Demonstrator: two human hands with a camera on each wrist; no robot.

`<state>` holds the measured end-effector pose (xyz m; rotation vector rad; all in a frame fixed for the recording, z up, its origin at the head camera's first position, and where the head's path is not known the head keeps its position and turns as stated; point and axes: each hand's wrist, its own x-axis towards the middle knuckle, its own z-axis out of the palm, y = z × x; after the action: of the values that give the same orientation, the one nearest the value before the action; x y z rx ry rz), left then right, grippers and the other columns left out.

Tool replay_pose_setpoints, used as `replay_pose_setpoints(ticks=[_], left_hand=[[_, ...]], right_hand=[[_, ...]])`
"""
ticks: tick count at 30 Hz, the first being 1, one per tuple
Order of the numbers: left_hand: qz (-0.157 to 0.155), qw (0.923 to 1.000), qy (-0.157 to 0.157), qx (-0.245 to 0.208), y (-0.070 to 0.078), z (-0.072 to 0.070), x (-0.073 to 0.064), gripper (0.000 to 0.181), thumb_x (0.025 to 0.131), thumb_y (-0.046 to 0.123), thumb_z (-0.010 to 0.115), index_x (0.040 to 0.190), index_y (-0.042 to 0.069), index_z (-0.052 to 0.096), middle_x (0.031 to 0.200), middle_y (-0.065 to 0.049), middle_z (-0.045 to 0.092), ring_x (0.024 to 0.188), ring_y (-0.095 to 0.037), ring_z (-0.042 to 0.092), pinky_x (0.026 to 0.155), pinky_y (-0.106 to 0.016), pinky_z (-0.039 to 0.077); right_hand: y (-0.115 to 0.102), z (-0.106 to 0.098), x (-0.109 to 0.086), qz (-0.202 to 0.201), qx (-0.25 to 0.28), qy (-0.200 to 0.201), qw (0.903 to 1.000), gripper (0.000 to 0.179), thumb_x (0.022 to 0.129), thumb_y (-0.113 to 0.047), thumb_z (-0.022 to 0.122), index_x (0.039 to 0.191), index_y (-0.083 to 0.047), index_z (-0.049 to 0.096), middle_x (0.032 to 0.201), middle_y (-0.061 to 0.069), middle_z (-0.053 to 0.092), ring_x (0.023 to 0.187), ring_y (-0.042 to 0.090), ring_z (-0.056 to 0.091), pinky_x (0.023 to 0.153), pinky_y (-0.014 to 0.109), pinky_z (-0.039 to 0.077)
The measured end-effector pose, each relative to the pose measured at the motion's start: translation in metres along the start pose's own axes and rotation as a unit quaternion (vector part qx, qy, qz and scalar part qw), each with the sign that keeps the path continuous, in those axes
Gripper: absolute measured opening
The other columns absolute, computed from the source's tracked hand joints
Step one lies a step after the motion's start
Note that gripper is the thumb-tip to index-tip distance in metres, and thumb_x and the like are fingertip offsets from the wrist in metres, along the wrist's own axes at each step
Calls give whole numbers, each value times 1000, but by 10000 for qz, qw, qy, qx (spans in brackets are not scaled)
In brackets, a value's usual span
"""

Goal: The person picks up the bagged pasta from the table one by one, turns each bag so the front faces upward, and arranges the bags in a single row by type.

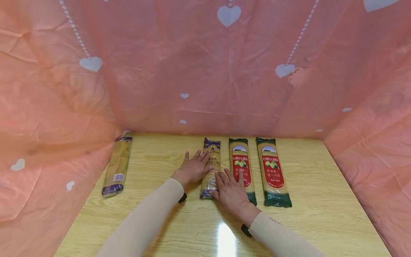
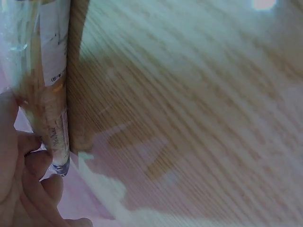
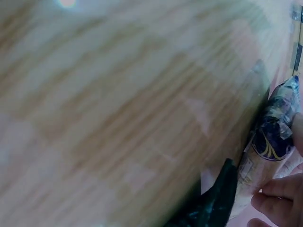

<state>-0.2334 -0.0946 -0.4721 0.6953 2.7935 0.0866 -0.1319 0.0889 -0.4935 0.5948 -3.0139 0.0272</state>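
Observation:
A packet of spaghetti with purple ends (image 1: 212, 182) lies lengthwise on the table, left of two green-ended packets. My left hand (image 1: 193, 169) rests on its left side, fingers extended and spread over the upper half. From the right, my right hand (image 1: 232, 192) touches the lower part, thumb near the bottom end. Its outer fingers overlap the nearer green-ended spaghetti packet (image 1: 238, 150), red-labelled and partly hidden. In the left wrist view, the fingers (image 2: 38, 163) lie along the purple-ended packet (image 2: 52, 101). The right wrist view shows the fingers (image 3: 279, 198) against its purple end (image 3: 272, 137).
Another green-ended spaghetti packet (image 1: 273, 169) lies to the right, roughly parallel. At the far left, a second purple-ended packet (image 1: 118, 166) lies barcode side up, slightly tilted. Pink cloth (image 1: 199, 71) with white hearts encloses the back and sides of the wooden table (image 1: 321, 200).

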Motion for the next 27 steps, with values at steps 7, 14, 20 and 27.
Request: replay_pose_setpoints(ticks=[7, 14, 20, 27], left_hand=[[-48, 9997, 137, -187, -13, -2, -8, 65, 115, 51, 27, 170, 15, 24, 176, -7, 20, 165, -29, 11, 128, -67, 8], [-434, 9974, 329, -475, -59, -13, -35, 63, 116, 44, 33, 169, 10, 25, 175, -15, 24, 164, -34, 10, 125, -74, 5], [-957, 9921, 639, -509, -119, -20, -70, 62, 116, 39, 35, 167, 3, 26, 172, -24, 25, 162, -43, 12, 120, -81, 6], [-1537, 9852, 645, -403, -174, -11, -113, 63, 116, 35, 36, 165, -4, 26, 169, -33, 22, 159, -52, 12, 117, -84, 8]], right_hand=[[1, 0, 0, 49, 230, -26, 9997, 70, 106, -59, 53, 157, -11, 51, 161, 8, 52, 155, 35, 39, 121, 75, 23], [2, 1, -1, 19, 219, -10, 9998, 71, 106, -60, 51, 159, -12, 49, 162, 8, 51, 156, 34, 38, 121, 75, 23], [0, 2, -1, 29, 379, -15, 9993, 70, 106, -58, 51, 159, -12, 48, 162, 9, 50, 156, 34, 37, 121, 75, 21], [3, 1, -1, 42, 337, -78, 9994, 73, 107, -60, 50, 160, -12, 46, 162, 9, 50, 157, 35, 35, 121, 76, 19]])
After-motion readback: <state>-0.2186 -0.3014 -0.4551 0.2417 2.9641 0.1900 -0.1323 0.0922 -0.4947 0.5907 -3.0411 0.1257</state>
